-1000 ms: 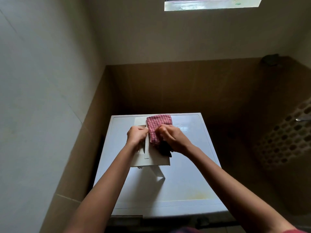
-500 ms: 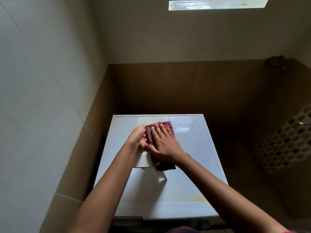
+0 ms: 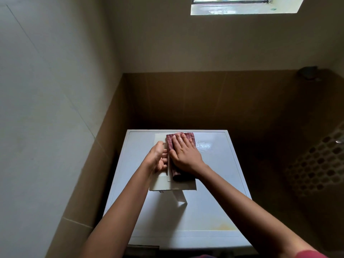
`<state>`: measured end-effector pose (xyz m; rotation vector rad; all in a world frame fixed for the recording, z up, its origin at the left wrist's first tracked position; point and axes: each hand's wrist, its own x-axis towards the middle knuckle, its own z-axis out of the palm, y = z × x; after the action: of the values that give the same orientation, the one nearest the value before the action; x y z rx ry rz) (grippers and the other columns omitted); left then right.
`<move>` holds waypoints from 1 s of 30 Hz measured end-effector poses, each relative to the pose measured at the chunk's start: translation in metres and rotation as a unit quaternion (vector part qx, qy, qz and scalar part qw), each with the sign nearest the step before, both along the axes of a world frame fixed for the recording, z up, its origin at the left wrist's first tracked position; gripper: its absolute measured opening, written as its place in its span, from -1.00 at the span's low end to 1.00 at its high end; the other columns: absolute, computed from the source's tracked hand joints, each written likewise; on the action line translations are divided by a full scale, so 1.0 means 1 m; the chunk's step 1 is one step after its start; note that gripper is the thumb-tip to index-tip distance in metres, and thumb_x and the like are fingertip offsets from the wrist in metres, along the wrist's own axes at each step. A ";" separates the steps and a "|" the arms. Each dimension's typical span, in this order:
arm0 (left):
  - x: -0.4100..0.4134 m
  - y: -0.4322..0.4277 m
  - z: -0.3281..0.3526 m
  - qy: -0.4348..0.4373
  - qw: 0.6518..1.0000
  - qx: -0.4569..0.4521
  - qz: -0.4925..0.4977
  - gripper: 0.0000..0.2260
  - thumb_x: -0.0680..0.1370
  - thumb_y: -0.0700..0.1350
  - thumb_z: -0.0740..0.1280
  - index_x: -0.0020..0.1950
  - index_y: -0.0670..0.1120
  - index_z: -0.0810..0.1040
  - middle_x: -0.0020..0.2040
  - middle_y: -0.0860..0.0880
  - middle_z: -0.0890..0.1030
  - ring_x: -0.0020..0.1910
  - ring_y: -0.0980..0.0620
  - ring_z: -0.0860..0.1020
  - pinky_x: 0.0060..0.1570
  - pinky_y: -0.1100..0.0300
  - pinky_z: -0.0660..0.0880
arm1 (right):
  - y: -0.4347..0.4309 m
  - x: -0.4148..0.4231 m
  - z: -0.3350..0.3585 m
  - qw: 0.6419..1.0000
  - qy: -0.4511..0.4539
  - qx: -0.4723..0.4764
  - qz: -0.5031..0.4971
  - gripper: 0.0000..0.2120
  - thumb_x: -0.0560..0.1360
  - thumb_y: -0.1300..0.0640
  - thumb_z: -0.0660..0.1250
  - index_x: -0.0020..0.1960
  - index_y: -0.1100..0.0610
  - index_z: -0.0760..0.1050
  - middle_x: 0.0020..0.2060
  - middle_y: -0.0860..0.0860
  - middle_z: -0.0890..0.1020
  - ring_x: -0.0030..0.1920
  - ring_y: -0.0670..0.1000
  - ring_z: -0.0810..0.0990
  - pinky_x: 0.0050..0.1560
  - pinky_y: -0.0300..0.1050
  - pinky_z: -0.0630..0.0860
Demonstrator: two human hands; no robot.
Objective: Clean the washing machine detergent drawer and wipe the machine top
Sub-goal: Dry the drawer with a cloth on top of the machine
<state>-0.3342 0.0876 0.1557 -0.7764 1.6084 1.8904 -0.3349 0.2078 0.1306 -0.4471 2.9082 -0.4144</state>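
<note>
The white detergent drawer (image 3: 163,184) lies lengthwise on the white washing machine top (image 3: 204,207), towards the back left. A red-and-white checked cloth (image 3: 170,140) is spread inside the drawer. My right hand (image 3: 183,154) lies flat on the cloth, palm down, fingers pointing to the back wall, pressing it into the drawer. My left hand (image 3: 158,158) grips the drawer's left side wall, thumb on top. A darker rolled end of the cloth (image 3: 179,175) shows just below my right wrist.
Pale wall tiles (image 3: 46,108) stand close on the left and brown tiles (image 3: 204,101) behind the machine. A perforated laundry basket (image 3: 320,168) sits at the right. A wet patch (image 3: 203,145) glistens on the top, right of the drawer. A yellowish stain (image 3: 223,226) marks the front right.
My right hand went from bunching the cloth with bent fingers to lying flat on it, and has slid with the cloth towards the back of the drawer. My left hand stays on the drawer.
</note>
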 end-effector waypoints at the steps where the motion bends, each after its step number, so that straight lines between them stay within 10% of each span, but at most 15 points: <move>1: 0.000 0.000 0.000 -0.001 1.000 0.003 0.001 -0.59 0.61 -0.02 -0.03 -0.16 -0.22 0.50 -0.32 -0.16 0.57 -0.33 -0.07 0.54 -0.35 0.14 0.55 | -0.001 -0.010 0.000 1.000 -0.001 -0.003 -0.007 -0.44 0.65 -0.07 -0.09 0.57 0.10 -0.11 0.56 0.04 -0.09 0.55 0.00 -0.19 0.48 -0.06 -0.30; 6: 0.002 0.003 0.000 0.004 1.000 0.000 0.013 -0.59 0.58 -0.03 -0.04 -0.20 -0.21 0.51 -0.50 -0.12 0.58 -0.39 -0.07 0.52 -0.30 0.16 0.51 | -0.005 -0.046 0.002 0.999 -0.013 -0.023 -0.047 -0.43 0.64 -0.08 -0.08 0.57 0.12 -0.06 0.56 0.04 -0.06 0.55 0.02 -0.17 0.50 -0.03 -0.26; 20: -0.002 0.005 0.004 0.006 0.997 0.049 0.058 -0.56 0.63 0.00 -0.02 -0.17 -0.26 0.48 -0.18 -0.20 0.57 -0.20 -0.11 0.55 -0.06 0.06 0.51 | 0.026 0.039 -0.008 0.996 0.040 0.027 0.075 -0.37 0.61 -0.15 -0.04 0.56 0.03 -0.19 0.55 -0.03 -0.15 0.53 -0.05 -0.25 0.52 -0.10 -0.27; 23: 0.006 -0.006 -0.001 0.101 0.990 -0.076 0.067 -0.74 0.61 -0.12 0.16 -0.13 -0.24 0.55 -0.15 -0.20 0.64 -0.18 -0.09 0.63 -0.07 0.06 0.60 | 0.028 0.044 -0.005 0.997 0.026 0.026 0.061 -0.37 0.62 -0.14 -0.03 0.56 0.04 -0.21 0.55 -0.03 -0.17 0.53 -0.04 -0.26 0.52 -0.11 -0.27; 27: 0.016 -0.040 -0.010 0.273 0.876 -0.392 0.072 -0.81 0.56 -0.08 0.31 0.08 -0.17 0.56 -0.07 -0.08 0.62 -0.11 0.01 0.59 -0.15 0.21 0.53 | 0.023 0.045 -0.004 0.999 0.007 0.023 0.046 -0.38 0.62 -0.12 -0.03 0.56 0.06 -0.22 0.55 -0.02 -0.19 0.53 -0.04 -0.28 0.53 -0.08 -0.26; 30: 0.018 -0.044 -0.019 0.178 0.932 -0.314 0.014 -0.74 0.59 -0.02 0.25 0.18 -0.14 0.52 0.07 -0.11 0.59 0.01 -0.06 0.54 -0.06 0.13 0.51 | 0.019 0.047 -0.004 0.999 0.007 0.012 0.035 -0.38 0.62 -0.10 -0.02 0.56 0.05 -0.22 0.55 -0.02 -0.18 0.53 -0.05 -0.28 0.52 -0.08 -0.27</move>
<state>-0.3165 0.0438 0.1366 -0.7215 2.5062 1.5946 -0.2883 0.2268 0.1264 -0.5491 2.8983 -0.3681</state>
